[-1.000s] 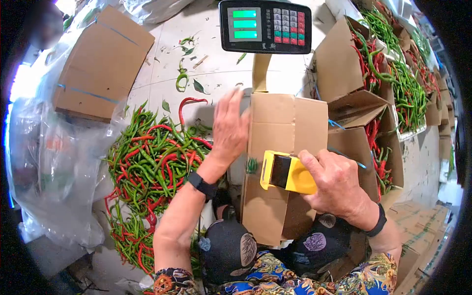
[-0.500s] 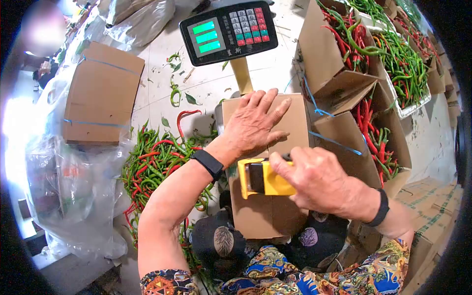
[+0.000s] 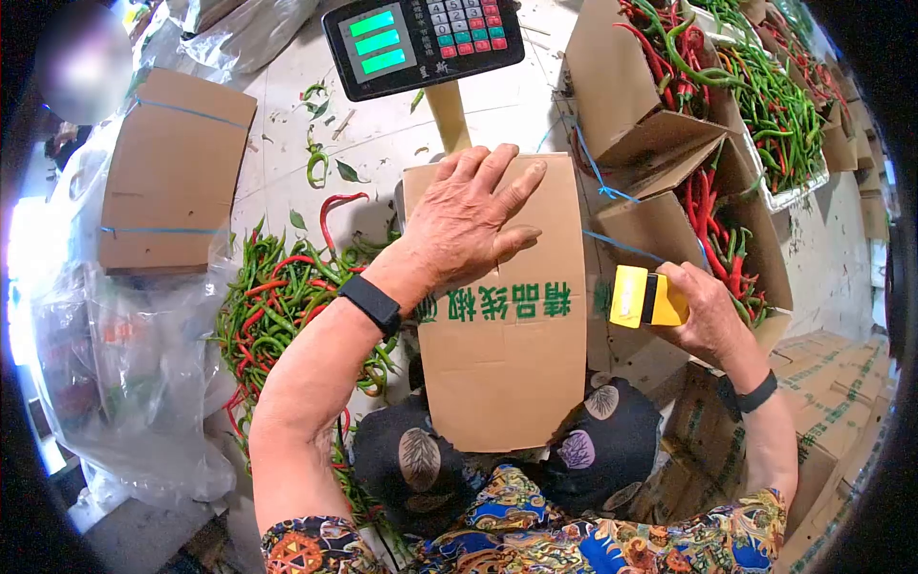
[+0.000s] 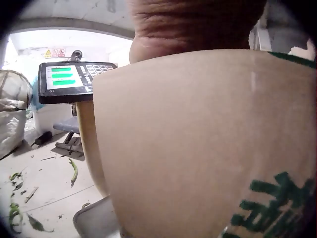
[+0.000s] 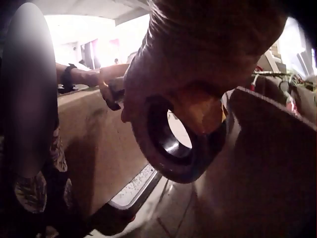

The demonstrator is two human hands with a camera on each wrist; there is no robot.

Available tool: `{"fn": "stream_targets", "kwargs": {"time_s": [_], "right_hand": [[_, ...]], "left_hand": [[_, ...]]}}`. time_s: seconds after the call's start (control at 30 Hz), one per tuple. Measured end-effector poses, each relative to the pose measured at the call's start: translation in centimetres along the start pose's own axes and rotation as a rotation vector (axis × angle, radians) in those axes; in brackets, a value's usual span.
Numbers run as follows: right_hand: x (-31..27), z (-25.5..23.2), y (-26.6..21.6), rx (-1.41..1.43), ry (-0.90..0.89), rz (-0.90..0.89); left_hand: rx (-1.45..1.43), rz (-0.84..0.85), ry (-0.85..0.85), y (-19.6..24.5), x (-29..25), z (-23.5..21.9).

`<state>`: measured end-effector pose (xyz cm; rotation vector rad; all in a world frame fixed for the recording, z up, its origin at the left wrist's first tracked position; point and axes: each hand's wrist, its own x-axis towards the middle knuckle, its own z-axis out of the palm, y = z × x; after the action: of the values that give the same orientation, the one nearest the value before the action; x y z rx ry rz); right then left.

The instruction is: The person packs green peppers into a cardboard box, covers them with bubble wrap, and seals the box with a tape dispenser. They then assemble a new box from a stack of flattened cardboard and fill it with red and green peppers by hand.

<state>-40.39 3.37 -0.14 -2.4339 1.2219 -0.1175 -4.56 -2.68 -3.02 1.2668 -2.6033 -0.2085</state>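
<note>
A cardboard box (image 3: 502, 383) with green printed characters stands on the scale between the person's knees. My left hand (image 3: 470, 215) rests on the far part of its top face, fingers spread. In the left wrist view the same box (image 4: 188, 144) fills most of the picture, with part of the palm above it. To the right of the box, my right hand (image 3: 712, 311) grips a yellow tape dispenser (image 3: 631, 297), held apart from the box. The right wrist view shows the dispenser's round tape roll (image 5: 190, 171) below the hand.
The scale's display (image 3: 421, 43) stands beyond the box. A heap of red and green chili peppers (image 3: 273, 306) lies at the left, near a flat carton (image 3: 177, 177) and plastic sheeting (image 3: 143, 383). Open cartons (image 3: 650, 230) of chilies stand at the right, flattened cardboard (image 3: 837, 383) at lower right.
My left hand has gone from beside the box onto its top. The box has turned, bringing its green print into view. My right hand has moved the tape dispenser rightward, off the box.
</note>
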Motion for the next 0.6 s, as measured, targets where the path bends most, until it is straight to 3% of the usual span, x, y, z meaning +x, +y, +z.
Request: {"fn": "stream_targets", "kwargs": {"time_s": [0.13, 0.17, 0.23, 0.27, 0.33, 0.4, 0.43, 0.57, 0.6], "right_hand": [[0.3, 4.6, 2.1, 0.179, 0.029, -0.036], [0.8, 5.8, 1.7, 0.224, 0.033, -0.042], [1.8, 7.9, 1.4, 0.309, 0.067, -0.058], [1.8, 8.4, 1.4, 0.318, 0.071, -0.050], [1.9, 9.1, 1.6, 0.328, 0.082, -0.050], [1.5, 9.7, 1.7, 0.340, 0.088, -0.025], [1.4, 9.9, 1.5, 0.344, 0.100, -0.002], [0.7, 8.1, -0.2, 0.292, 0.145, -0.018], [0.7, 6.0, -1.8, 0.288, 0.079, -0.001]], "left_hand": [[-0.178, 0.000, 0.052, -1.2, -0.8, 0.1], [-0.185, -0.092, 0.220, -2.5, -1.8, 0.9], [-0.169, -0.264, 0.397, -5.2, -5.3, 2.5], [-0.157, -0.342, 0.409, -5.7, -7.6, 3.8], [-1.569, -0.845, 0.226, -2.4, -11.4, 7.3], [-1.968, -1.190, 0.274, 1.5, -15.5, 11.1], [-2.090, -1.282, 0.292, 2.2, -16.0, 12.8], [-2.274, -1.279, 0.236, 1.7, -14.7, 15.1], [-2.292, -1.259, 0.216, 1.4, -14.3, 15.3]]}}
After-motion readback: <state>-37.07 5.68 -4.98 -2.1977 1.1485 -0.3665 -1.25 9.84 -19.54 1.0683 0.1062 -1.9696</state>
